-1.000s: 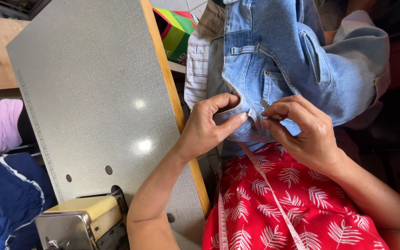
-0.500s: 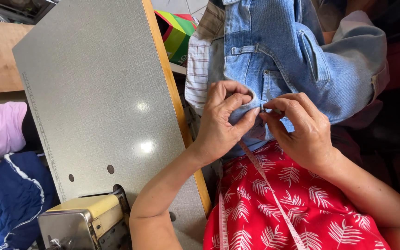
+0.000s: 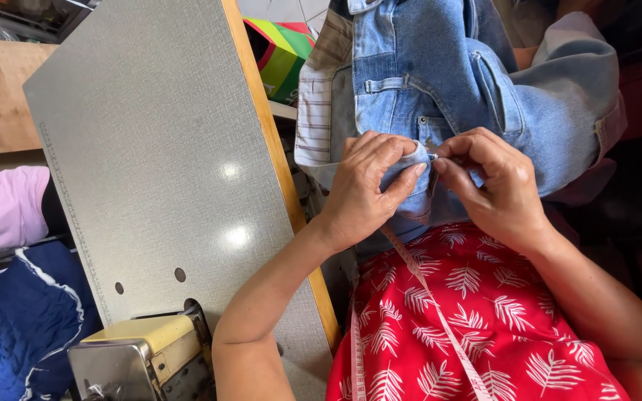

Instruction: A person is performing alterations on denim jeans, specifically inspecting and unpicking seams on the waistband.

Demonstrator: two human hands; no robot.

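Observation:
A pair of light blue jeans (image 3: 440, 67) lies across my lap, waistband and pocket lining turned toward me. My left hand (image 3: 369, 189) pinches a fold of the denim near the fly. My right hand (image 3: 495, 186) meets it from the right, thumb and forefinger closed on the same spot of the jeans, where a small metal piece shows between the fingertips. A tape measure (image 3: 425, 297) hangs down over my red leaf-patterned skirt (image 3: 469, 327).
A grey sewing table (image 3: 150, 148) with a wooden edge fills the left. A cream sewing machine part (image 3: 143, 356) sits at its near end. A green and red box (image 3: 284, 52) stands behind. Blue and pink cloth (image 3: 9, 312) lies at far left.
My left hand has curled tighter over the denim fold and my right hand's fingertips have closed in on it. The view has shifted slightly.

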